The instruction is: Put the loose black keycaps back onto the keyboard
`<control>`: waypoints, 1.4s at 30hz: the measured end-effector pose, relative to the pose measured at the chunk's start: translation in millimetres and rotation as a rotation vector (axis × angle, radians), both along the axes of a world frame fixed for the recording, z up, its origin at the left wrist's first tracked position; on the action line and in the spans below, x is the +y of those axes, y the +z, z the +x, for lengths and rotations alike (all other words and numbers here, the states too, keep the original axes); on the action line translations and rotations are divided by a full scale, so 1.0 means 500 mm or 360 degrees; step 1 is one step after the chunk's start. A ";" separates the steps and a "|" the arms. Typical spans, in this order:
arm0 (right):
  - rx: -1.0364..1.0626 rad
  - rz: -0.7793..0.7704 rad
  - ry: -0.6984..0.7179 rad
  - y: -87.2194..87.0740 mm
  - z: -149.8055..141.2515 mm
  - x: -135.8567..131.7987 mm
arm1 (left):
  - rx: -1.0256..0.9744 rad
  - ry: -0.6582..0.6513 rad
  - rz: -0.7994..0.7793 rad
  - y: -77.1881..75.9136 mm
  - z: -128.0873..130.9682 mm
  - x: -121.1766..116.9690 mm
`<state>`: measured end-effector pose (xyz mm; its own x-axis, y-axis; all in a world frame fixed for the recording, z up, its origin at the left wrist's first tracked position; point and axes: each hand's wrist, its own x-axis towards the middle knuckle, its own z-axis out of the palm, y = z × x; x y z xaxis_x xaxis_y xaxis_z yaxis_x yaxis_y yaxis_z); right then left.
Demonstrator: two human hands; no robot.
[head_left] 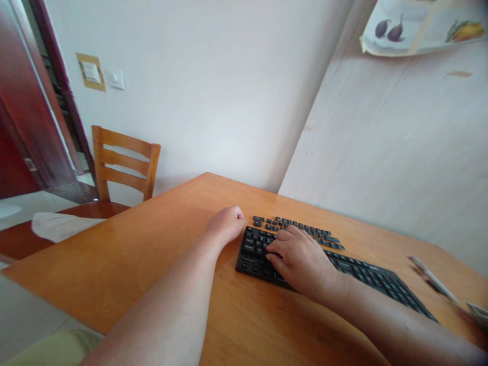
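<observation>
A black computer keyboard [368, 274] lies on the wooden table [163, 254], slanting away to the person's right, with a few bare key positions at its near left corner. The person's right hand [303, 259] is over its left part, fingers bent and thumb down by the keys; from here I can't tell whether they pinch anything. The left hand [226, 223] is curled on the tabletop just beside the keyboard's far left corner, its fingers folded mostly out of sight, so I can't say if something is inside. Just past the keyboard, loose black keycaps [316, 231] stand in rows. Over to the right lies a slim, pen-like tool [434, 277], blurred. A slatted wooden chair [125, 155] is at the table's left, a white cloth [66, 225] on its seat. A fruit picture [427, 30] hangs on the wall [213, 91].
</observation>
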<state>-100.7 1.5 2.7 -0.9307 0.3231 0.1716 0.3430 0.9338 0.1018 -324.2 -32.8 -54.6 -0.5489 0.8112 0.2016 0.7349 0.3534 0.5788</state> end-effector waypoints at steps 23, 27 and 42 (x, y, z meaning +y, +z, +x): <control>-0.0274 0.0450 -0.0026 -0.040 0.004 -0.057 | -0.0003 0.0013 -0.0009 0.007 0.004 -0.003; -0.0332 0.0408 -0.0021 -0.044 0.001 -0.057 | -0.0005 0.0020 -0.0023 0.009 0.005 -0.004; -0.0220 0.0142 -0.0046 0.000 0.022 -0.054 | -0.0010 0.0021 -0.0020 0.007 0.003 -0.001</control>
<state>-89.6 -25.8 2.7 -0.9380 0.3392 0.0717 0.3464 0.9089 0.2320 -322.7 -33.4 -51.2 -0.5607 0.8064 0.1879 0.7266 0.3704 0.5786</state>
